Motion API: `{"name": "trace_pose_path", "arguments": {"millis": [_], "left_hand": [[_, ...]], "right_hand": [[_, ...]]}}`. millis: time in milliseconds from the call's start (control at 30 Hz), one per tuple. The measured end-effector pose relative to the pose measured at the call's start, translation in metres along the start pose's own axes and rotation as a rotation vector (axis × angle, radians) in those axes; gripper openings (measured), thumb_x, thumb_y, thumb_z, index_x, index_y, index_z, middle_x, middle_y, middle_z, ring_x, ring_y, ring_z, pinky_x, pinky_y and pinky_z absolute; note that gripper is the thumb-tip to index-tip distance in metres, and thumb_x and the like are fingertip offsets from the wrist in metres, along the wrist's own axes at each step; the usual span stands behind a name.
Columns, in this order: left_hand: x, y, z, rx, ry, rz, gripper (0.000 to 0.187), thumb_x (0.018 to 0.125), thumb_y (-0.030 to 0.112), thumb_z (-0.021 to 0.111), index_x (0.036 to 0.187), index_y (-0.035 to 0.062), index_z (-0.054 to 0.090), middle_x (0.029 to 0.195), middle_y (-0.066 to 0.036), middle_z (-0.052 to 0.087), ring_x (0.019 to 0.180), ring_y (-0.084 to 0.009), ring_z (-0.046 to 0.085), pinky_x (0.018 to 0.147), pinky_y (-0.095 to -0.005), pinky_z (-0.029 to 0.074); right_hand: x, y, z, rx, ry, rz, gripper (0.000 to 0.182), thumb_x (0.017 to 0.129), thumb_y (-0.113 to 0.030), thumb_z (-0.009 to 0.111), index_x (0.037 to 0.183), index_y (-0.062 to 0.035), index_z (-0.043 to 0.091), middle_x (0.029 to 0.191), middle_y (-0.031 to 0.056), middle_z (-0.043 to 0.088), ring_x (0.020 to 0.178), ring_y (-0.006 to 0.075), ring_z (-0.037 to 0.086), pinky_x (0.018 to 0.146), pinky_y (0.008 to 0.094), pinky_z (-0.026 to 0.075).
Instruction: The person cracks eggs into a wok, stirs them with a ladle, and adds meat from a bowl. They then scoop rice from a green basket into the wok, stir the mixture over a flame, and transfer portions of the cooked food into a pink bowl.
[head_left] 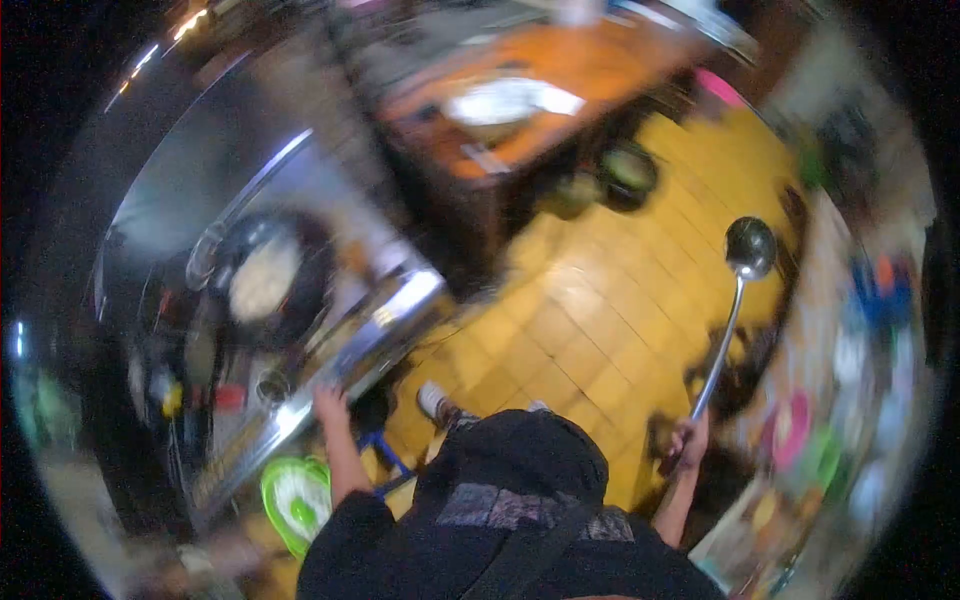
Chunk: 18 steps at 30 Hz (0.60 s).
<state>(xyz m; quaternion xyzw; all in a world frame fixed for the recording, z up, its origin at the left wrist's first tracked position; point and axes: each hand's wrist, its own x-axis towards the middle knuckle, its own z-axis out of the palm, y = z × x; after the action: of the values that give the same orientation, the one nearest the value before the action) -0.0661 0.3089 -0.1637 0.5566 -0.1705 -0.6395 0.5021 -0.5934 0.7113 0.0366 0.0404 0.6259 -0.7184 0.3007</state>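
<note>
Two hands frame our view: at left, our left hand (328, 402) rests on the steel counter edge (385, 330) near a dark pan (270, 280), fingers unclear; at right, our right hand (686, 436) grips a long ladle (735, 300) raised over yellow tiles (590, 320). Keeping its bowl level seems wise.

two hands show: one left hand (328, 403) resting on the edge of one steel counter (385, 325), and one right hand (688, 438) closed round the handle of one long metal ladle (738, 290). on the counter stands one dark pan (272, 280) with pale food in it, and below the left arm lies one green plastic basket (295, 500). farther off there is one orange-topped wooden table (560, 85) bearing one white plate (497, 102), two dark round pots (628, 175) on the yellow tiled floor (590, 320) beneath it, and one shoe (435, 403) of the person in view; the blurred clutter at the right edge cannot be counted.
</note>
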Motion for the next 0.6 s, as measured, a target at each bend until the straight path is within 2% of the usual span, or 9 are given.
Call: {"name": "trace_pose_path", "arguments": {"millis": [67, 100, 133, 200, 267, 333, 400, 467, 600], "left_hand": [[-0.011, 0.022, 0.015, -0.045, 0.105, 0.093, 0.046, 0.087, 0.043, 0.035, 0.122, 0.0132, 0.038, 0.121, -0.01, 0.043, 0.097, -0.0305, 0.049, 0.082, -0.0443, 0.041], [-0.006, 0.016, 0.008, -0.057, 0.156, 0.203, 0.043, 0.086, 0.042, 0.041, 0.117, 0.0128, 0.043, 0.105, -0.008, 0.05, 0.084, -0.023, 0.053, 0.067, -0.0374, 0.047], [-0.035, 0.044, 0.042, 0.037, 0.342, 0.141, 0.035, 0.087, 0.039, 0.042, 0.107, 0.011, 0.048, 0.084, -0.005, 0.053, 0.07, -0.0171, 0.053, 0.056, -0.0307, 0.046], [-0.055, 0.06, 0.053, -0.018, 0.36, 0.198, 0.034, 0.085, 0.041, 0.045, 0.093, 0.0081, 0.053, 0.071, -0.004, 0.053, 0.062, -0.0158, 0.054, 0.053, -0.0301, 0.044], [-0.054, 0.059, 0.054, 0.264, 0.287, 0.263, 0.036, 0.084, 0.041, 0.048, 0.086, 0.0059, 0.055, 0.068, -0.005, 0.054, 0.061, -0.0165, 0.054, 0.054, -0.0312, 0.044], [-0.037, 0.019, 0.032, 0.663, 0.327, 0.239, 0.037, 0.082, 0.039, 0.051, 0.091, 0.0037, 0.055, 0.073, -0.007, 0.057, 0.063, -0.0161, 0.056, 0.053, -0.0303, 0.045], [-0.066, 0.021, 0.046, 0.708, 0.167, 0.256, 0.034, 0.082, 0.033, 0.053, 0.095, 0.0019, 0.055, 0.076, -0.008, 0.059, 0.064, -0.0155, 0.058, 0.053, -0.029, 0.046], [-0.091, 0.034, 0.057, 0.536, 0.015, 0.25, 0.032, 0.081, 0.029, 0.057, 0.096, 0.001, 0.055, 0.077, -0.008, 0.06, 0.063, -0.0146, 0.058, 0.052, -0.0278, 0.045], [-0.083, 0.034, 0.037, 0.513, -0.068, 0.079, 0.031, 0.081, 0.026, 0.058, 0.097, 0.0002, 0.054, 0.079, -0.008, 0.059, 0.063, -0.0138, 0.057, 0.053, -0.0281, 0.045]], "right_hand": [[0.009, 0.016, 0.072, -0.173, -0.225, 0.081, 0.052, 0.074, -0.008, 0.044, 0.125, -0.0082, 0.031, 0.051, 0.0013, 0.037, 0.032, 0.0102, 0.037, 0.028, 0.0241, 0.033], [0.013, 0.025, 0.109, -0.177, -0.389, 0.126, 0.051, 0.075, -0.007, 0.044, 0.124, -0.0076, 0.032, 0.052, 0.0015, 0.038, 0.033, 0.01, 0.038, 0.028, 0.024, 0.033], [0.013, 0.033, 0.145, -0.178, -0.536, 0.172, 0.049, 0.076, -0.006, 0.045, 0.123, -0.007, 0.032, 0.053, 0.0018, 0.04, 0.033, 0.0098, 0.038, 0.029, 0.024, 0.033], [0.002, 0.037, 0.243, -0.496, -0.784, 0.081, 0.039, 0.077, -0.005, 0.045, 0.115, -0.0043, 0.039, 0.052, 0.0005, 0.039, 0.033, 0.0092, 0.037, 0.03, 0.0225, 0.031], [0.01, 0.057, 0.338, -0.694, -1.029, -0.081, 0.033, 0.079, -0.006, 0.049, 0.111, -0.0038, 0.044, 0.053, 0.0003, 0.039, 0.035, 0.0079, 0.039, 0.032, 0.0206, 0.031], [-0.011, 0.067, 0.432, -0.897, -1.166, -0.263, 0.032, 0.078, -0.007, 0.052, 0.11, -0.0022, 0.048, 0.055, 0.0045, 0.045, 0.042, 0.0136, 0.046, 0.04, 0.0258, 0.039], [-0.004, 0.115, 0.508, -1.0, -1.206, -0.916, 0.035, 0.077, -0.01, 0.054, 0.111, -0.0008, 0.049, 0.065, 0.0132, 0.056, 0.059, 0.0268, 0.057, 0.055, 0.0355, 0.045], [-0.031, 0.135, 0.575, -1.329, -1.154, -0.819, 0.044, 0.077, -0.011, 0.054, 0.118, -0.0016, 0.042, 0.083, 0.0211, 0.059, 0.081, 0.0375, 0.057, 0.073, 0.0409, 0.044], [-0.023, 0.192, 0.636, -1.511, -1.127, -1.016, 0.052, 0.076, -0.012, 0.053, 0.125, -0.0089, 0.036, 0.094, 0.0235, 0.057, 0.086, 0.0394, 0.055, 0.076, 0.0423, 0.045]]}}
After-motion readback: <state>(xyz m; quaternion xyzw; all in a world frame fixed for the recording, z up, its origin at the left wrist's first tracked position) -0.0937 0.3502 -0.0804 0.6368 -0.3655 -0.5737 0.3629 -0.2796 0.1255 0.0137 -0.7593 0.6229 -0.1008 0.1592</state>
